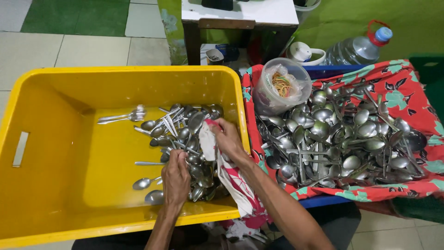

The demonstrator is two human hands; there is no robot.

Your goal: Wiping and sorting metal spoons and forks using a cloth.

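Left hand (175, 178): inside the yellow crate (55, 115), near its front wall, fingers curled down onto the pile of spoons and forks (187, 139); which piece it grasps cannot be told. Right hand (229, 139): at the crate's right wall, closed around a white and red cloth (233, 183) that drapes over the front rim. Beside the crate, a second heap of spoons (337, 139) lies on a red floral cloth (407, 88), with a clear plastic tub (282, 85) at its far left corner
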